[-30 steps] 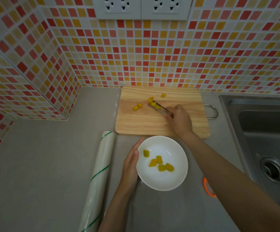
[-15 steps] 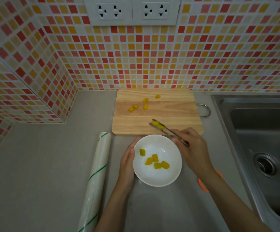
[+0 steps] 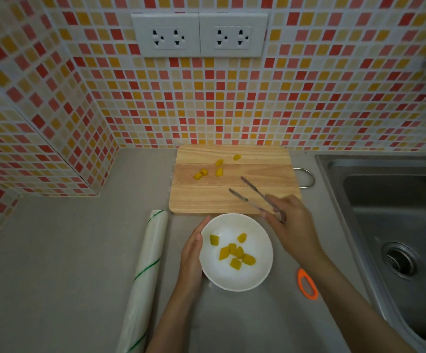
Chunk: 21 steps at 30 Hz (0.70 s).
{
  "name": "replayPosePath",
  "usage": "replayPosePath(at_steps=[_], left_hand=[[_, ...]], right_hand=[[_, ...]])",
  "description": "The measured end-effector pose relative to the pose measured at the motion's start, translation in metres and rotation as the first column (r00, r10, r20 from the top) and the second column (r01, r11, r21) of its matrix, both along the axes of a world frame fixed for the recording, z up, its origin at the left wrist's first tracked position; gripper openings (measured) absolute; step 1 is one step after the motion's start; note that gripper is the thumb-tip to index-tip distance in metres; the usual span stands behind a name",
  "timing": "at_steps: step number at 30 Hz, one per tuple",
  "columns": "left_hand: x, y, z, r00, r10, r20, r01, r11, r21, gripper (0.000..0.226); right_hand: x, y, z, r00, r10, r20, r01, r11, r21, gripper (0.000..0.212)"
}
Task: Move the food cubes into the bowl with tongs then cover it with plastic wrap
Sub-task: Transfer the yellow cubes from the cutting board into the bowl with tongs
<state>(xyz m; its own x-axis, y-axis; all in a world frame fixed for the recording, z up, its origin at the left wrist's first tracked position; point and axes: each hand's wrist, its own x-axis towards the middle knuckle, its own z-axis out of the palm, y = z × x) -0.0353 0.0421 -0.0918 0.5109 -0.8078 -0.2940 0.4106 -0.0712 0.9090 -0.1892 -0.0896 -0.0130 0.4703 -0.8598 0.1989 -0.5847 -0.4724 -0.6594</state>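
A: Food cubes [image 3: 234, 253], six yellow ones, lie in the white bowl [image 3: 260, 273] near the counter's front edge. The left hand [image 3: 191, 256] rests flat against the bowl's rim at nine o'clock, fingers straight and together, gripping nothing.

B: And the right hand [image 3: 293, 225]?

A: At two o'clock from the bowl, closed around the handle end of the metal tongs [image 3: 250, 194]. The two tips are spread apart over the wooden cutting board [image 3: 257, 171], with nothing between them.

B: Anything beside the bowl?

A: A plastic wrap roll [image 3: 145, 271] with green stripes at nine o'clock; an orange loop [image 3: 307, 284] at three o'clock, with the steel sink [image 3: 390, 212] beyond it.

B: Farther back?

A: Five more cubes [image 3: 218, 168] on the board's far half. I can read no writing or brand anywhere, not even on the white wall sockets [image 3: 199, 34].
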Motion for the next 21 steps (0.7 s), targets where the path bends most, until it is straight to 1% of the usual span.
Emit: replayPosePath(at_steps=[5,7,10,13,16,21], left_hand=[[-0.003,0.003,0.004,1.0,-0.015,0.02,0.015,1.0,-0.001,0.038],[-0.004,0.004,0.005,1.0,-0.017,0.021,0.017,1.0,-0.009,0.042],[-0.002,0.002,0.006,1.0,-0.015,0.027,0.015,1.0,-0.012,0.04],[0.003,-0.001,0.007,0.999,-0.022,0.044,0.023,0.999,-0.022,0.046],[0.006,-0.003,0.005,0.998,-0.02,0.052,0.022,0.999,-0.036,0.042],[0.007,-0.003,0.0,0.999,-0.016,0.043,0.018,0.999,-0.037,0.038]], right_hand=[[0.066,-0.051,-0.016,0.987,-0.002,-0.163,0.013,0.998,0.066,0.033],[0.082,-0.06,-0.024,0.974,0.006,-0.225,0.017,0.995,0.101,0.034],[0.095,-0.07,-0.031,0.956,-0.008,-0.292,0.04,0.994,0.105,0.03],[0.106,-0.08,-0.033,0.953,-0.05,-0.298,0.079,0.993,0.086,0.031],[0.115,-0.087,-0.032,0.951,-0.055,-0.305,0.082,0.994,0.077,0.031],[0.122,-0.091,-0.038,0.966,-0.047,-0.254,0.06,0.997,0.044,0.027]])
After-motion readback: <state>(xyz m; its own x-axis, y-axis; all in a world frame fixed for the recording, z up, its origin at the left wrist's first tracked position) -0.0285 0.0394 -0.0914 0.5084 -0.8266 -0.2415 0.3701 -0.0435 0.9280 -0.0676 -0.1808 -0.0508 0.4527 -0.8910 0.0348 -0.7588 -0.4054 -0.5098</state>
